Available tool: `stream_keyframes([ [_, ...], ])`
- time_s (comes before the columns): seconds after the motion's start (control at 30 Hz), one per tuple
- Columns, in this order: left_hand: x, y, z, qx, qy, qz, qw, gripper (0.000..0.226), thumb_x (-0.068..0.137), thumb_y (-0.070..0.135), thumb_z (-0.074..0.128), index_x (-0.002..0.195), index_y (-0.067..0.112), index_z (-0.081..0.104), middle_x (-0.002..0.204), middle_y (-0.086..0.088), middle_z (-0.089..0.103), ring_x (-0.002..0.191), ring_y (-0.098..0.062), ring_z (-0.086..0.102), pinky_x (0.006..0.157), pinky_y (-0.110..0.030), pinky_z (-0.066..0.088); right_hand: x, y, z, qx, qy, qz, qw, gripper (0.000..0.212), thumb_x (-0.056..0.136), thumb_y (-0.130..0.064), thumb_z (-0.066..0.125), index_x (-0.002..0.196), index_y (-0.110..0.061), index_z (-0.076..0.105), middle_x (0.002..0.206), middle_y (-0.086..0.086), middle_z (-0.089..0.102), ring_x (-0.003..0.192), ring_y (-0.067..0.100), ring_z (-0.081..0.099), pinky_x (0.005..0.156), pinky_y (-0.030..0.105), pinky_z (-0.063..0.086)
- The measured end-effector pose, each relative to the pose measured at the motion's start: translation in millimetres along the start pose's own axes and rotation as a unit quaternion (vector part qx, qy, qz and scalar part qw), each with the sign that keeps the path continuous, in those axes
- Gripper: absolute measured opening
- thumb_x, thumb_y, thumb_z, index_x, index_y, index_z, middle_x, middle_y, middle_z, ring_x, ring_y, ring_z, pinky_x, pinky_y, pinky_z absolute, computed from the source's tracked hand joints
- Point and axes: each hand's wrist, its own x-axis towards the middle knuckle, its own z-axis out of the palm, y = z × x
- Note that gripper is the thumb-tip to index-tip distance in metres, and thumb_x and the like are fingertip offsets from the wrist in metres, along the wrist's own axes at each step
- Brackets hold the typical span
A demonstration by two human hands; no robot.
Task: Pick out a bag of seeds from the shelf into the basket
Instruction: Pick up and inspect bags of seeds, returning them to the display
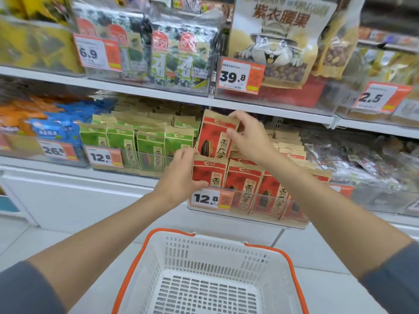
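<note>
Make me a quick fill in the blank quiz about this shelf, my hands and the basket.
The right hand pinches a raised ____ seed bag.
The left hand grips a front-row bag above a price tag reading ____.
The white basket has an ____ rim.
Missing words: red; 12.8; orange.

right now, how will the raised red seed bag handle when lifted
Probably light: the right hand holds the raised red seed bag by a top pinch. Its paper looks fairly stiff: no sag. Neighbours may drag; the left hand grips a front-row bag.
</note>
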Motion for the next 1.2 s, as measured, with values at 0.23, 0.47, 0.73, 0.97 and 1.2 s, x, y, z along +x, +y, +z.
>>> stream_keyframes([
  [0.23,4,-5,0,-0.006,0.01,0.003,1.0,0.091,0.069,0.023,0.09,0.141,0.025,0.034,0.141,0.003,0.037,0.118,-0.018,0.053,0.098,-0.045,0.052,11,-5,15,-0.177,-0.244,0.004,0.953,0.02,0.099,-0.017,0.057,0.11,-0.016,0.074,0.098,0.001,0.072,0.083,0.017,0.062,0.07,0.03,0.048],
  [0.47,8,-6,0,0.027,-0.023,0.014,0.999,0.105,0.073,0.027,0.087,0.154,0.031,0.021,0.15,0.003,0.033,0.131,-0.017,0.045,0.104,-0.048,0.049,29,-8,11,-0.139,-0.277,0.072,0.948,0.045,0.101,-0.041,0.051,0.077,-0.008,0.071,0.08,0.003,0.069,0.071,0.018,0.061,0.074,0.031,0.05],
  [0.73,11,-7,0,0.012,-0.021,0.0,1.0,0.085,0.072,0.023,0.088,0.139,0.028,0.036,0.142,0.004,0.04,0.123,-0.018,0.051,0.098,-0.046,0.053,50,-2,27,-0.202,-0.227,0.056,0.951,0.012,0.081,-0.022,0.081,0.089,-0.017,0.073,0.087,-0.003,0.066,0.086,0.017,0.061,0.077,0.032,0.049],
  [0.97,11,-6,-3,-0.008,-0.03,0.003,1.0,0.071,0.076,0.019,0.085,0.131,0.028,0.04,0.137,0.003,0.042,0.117,-0.017,0.055,0.094,-0.043,0.056,42,1,29,-0.231,-0.267,0.039,0.935,0.012,0.089,-0.023,0.071,0.084,-0.013,0.074,0.08,0.003,0.068,0.075,0.019,0.061,0.072,0.032,0.044],
  [1.2,7,7,-13,-0.081,0.012,-0.03,0.996,0.056,0.091,0.031,0.061,0.142,0.025,0.038,0.139,0.003,0.047,0.103,-0.011,0.058,0.093,-0.045,0.052,32,-10,-16,0.087,0.014,0.057,0.995,0.006,0.093,-0.011,0.066,0.091,-0.017,0.067,0.089,-0.003,0.066,0.075,0.007,0.057,0.069,0.021,0.05],
])
